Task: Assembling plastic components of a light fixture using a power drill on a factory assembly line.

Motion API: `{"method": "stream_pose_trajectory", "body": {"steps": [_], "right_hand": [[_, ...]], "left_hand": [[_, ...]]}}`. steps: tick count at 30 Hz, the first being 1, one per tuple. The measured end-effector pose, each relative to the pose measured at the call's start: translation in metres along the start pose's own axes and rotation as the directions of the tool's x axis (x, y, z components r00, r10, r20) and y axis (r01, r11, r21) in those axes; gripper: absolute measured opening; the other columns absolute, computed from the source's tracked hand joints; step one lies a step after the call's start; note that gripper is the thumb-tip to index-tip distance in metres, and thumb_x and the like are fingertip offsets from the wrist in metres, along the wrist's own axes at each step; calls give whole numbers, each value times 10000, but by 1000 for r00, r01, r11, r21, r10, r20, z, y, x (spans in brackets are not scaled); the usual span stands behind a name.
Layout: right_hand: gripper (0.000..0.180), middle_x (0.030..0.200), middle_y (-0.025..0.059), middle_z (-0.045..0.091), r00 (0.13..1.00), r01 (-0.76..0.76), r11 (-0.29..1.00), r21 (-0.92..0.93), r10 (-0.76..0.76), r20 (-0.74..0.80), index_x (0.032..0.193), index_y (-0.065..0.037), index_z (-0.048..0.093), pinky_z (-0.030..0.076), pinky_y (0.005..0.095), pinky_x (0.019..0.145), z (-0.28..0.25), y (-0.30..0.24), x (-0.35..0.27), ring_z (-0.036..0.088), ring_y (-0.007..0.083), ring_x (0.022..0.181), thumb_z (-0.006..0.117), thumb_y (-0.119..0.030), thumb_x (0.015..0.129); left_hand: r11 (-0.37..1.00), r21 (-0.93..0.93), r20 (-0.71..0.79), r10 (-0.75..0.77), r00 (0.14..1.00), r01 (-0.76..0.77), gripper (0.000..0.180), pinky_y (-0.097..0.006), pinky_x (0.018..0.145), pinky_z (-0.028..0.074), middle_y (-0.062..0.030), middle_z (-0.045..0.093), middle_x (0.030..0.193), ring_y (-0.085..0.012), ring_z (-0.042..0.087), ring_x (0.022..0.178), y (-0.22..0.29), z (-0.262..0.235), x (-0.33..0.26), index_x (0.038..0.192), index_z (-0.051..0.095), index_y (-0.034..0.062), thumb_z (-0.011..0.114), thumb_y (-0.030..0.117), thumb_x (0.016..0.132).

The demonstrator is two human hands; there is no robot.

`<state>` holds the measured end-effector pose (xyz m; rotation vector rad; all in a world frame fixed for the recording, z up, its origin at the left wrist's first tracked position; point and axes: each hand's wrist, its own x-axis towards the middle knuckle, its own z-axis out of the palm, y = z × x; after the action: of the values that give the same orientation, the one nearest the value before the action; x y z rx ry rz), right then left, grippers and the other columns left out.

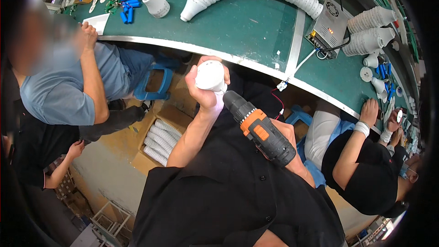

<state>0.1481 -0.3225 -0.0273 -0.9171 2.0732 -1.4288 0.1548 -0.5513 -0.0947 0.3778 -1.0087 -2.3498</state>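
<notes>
Nearest the lens, black sleeves are rising from the lower edge, and the left hand (206,92) is wrapping its grip closed around a white lamp housing (210,76), holding it up in the air in front of the tabletop's near edge (192,47), not resting on anything. To its right, the right hand (287,133) is closing its grip around the handle of a black and orange cordless drill (259,129), whose nose is pointing up at the housing's underside; the fingers themselves are mostly hidden behind the tool.

Judging by its look, the housing is light, stiff moulded plastic with a smooth rounded dome, so it is likely slippery and could crack or scuff under a hard squeeze; taking it around the narrower ribbed waist, as the hand is doing, seems the surest hold. The drill is looking far heavier, best held by its handle.

Further right, a grey power supply box (330,26) is sitting near the tabletop's far edge.
</notes>
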Motion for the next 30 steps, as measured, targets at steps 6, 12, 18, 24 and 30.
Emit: {"method": "stream_pose_trajectory", "body": {"steps": [6, 12, 18, 24, 30], "right_hand": [[194, 768, 144, 646, 1000, 1, 1000, 8, -1, -3, 896, 36, 661, 501, 360, 570, 0, 2, -1, 662, 322, 652, 726, -62, 742], [203, 791, 149, 658, 1000, 12, 1000, -1, -12, -4, 907, 36, 660, 512, 357, 587, 0, 0, 1, 674, 330, 680, 729, -53, 739], [212, 801, 151, 664, 1000, -22, 1000, -13, 22, 14, 919, 35, 660, 518, 353, 598, -1, 1, 1, 679, 333, 691, 730, -52, 739], [209, 798, 146, 658, 999, 36, 999, -8, -36, -13, 918, 34, 658, 509, 355, 586, 3, 3, 4, 674, 325, 677, 729, -53, 741], [213, 792, 144, 653, 1000, 5, 1000, 26, -5, 17, 918, 36, 658, 506, 355, 583, -1, 1, 4, 671, 318, 668, 729, -57, 741]], "left_hand": [[1000, -28, 2, -11, 1000, 11, 553, -316, 534, 408, -141, 552, 643, -213, 501, 581, 0, 1, -3, 1051, 568, -6, 285, 460, 958], [1000, -10, 1, -10, 1000, 10, 552, -321, 543, 412, -141, 555, 641, -214, 504, 587, 2, 1, -6, 1046, 570, -7, 283, 456, 955], [1000, -16, 17, -15, 1000, 15, 552, -321, 542, 415, -143, 557, 641, -216, 503, 583, -1, 2, -4, 1046, 571, -10, 278, 449, 954], [999, 25, 2, -19, 1000, 19, 549, -319, 547, 421, -145, 552, 640, -215, 502, 585, 3, 3, -6, 1045, 568, -9, 278, 448, 955], [999, -38, 34, -35, 999, 36, 553, -317, 550, 425, -150, 552, 650, -213, 501, 588, 1, 6, -8, 1045, 564, -16, 283, 453, 959]]}}
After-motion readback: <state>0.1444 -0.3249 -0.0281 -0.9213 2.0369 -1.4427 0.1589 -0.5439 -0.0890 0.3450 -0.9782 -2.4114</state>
